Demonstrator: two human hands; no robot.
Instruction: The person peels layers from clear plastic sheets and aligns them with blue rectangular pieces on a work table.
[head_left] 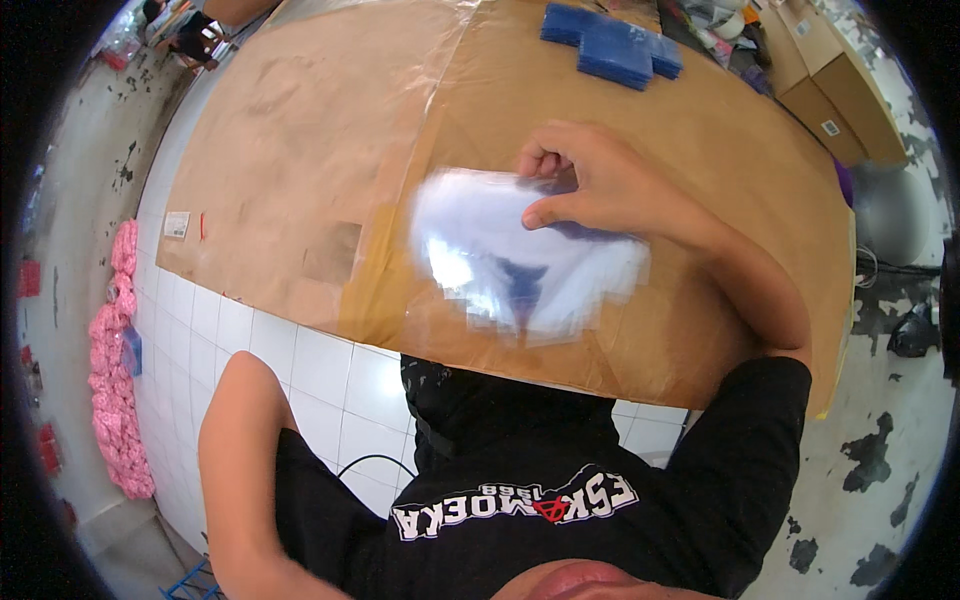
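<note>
A fanned pile of clear, shiny plastic sheets or sleeves point(560, 275) lies on the brown-covered table in front of me. My right hand point(590, 185) is over the pile's far right part. Its fingers are curled near the far edge, while the thumb stands apart from them, low over the plastic. Nothing shows gripped between them; whether the thumb touches the top sheet I cannot tell. Farther back on the table sit stacks of bluish clear plastic sleeves point(612, 52). My left arm is bent at the lower left, and its hand is out of the picture.
Brown cardboard point(300, 120) taped at a seam covers the table. A small white label point(177, 225) is at its left edge. Cardboard boxes point(840, 90) stand at the far right. Pink bundles point(118, 400) lie on the white-tiled floor point(310, 365) by the left wall.
</note>
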